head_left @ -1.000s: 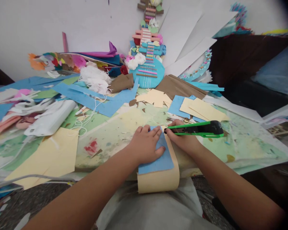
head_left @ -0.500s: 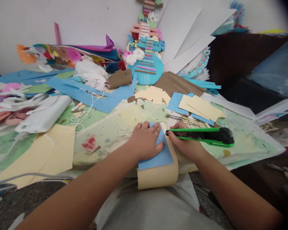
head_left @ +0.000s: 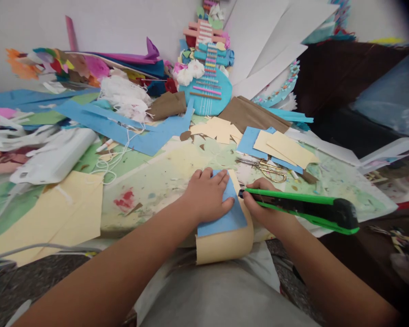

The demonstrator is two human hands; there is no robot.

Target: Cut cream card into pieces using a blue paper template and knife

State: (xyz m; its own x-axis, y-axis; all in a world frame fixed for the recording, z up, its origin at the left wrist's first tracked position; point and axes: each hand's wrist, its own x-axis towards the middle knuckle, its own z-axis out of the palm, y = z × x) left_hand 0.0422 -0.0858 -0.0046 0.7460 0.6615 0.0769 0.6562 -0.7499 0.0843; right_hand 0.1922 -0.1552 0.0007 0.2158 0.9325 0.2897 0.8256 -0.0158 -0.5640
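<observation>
My left hand [head_left: 207,196] lies flat, fingers spread, pressing a blue paper piece [head_left: 229,218] onto a cream paper strip [head_left: 226,244] that curls over the table's near edge. My right hand [head_left: 266,210] grips a green and black utility knife [head_left: 303,210], its tip at the right edge of the blue piece, its body pointing right. Both forearms reach in from the bottom of the view.
Gold-handled scissors [head_left: 267,167] lie just beyond the knife. Cream sheets [head_left: 284,147], blue paper strips [head_left: 132,131], a large cream sheet [head_left: 61,211], a white roll [head_left: 54,159] and string litter the paint-stained table [head_left: 170,181]. A turquoise paper guitar [head_left: 207,93] leans at the wall.
The knife has slid toward me along the blue piece's right edge and its rear end has swung lower right. The scissors behind it have come into sight. My left hand stays put.
</observation>
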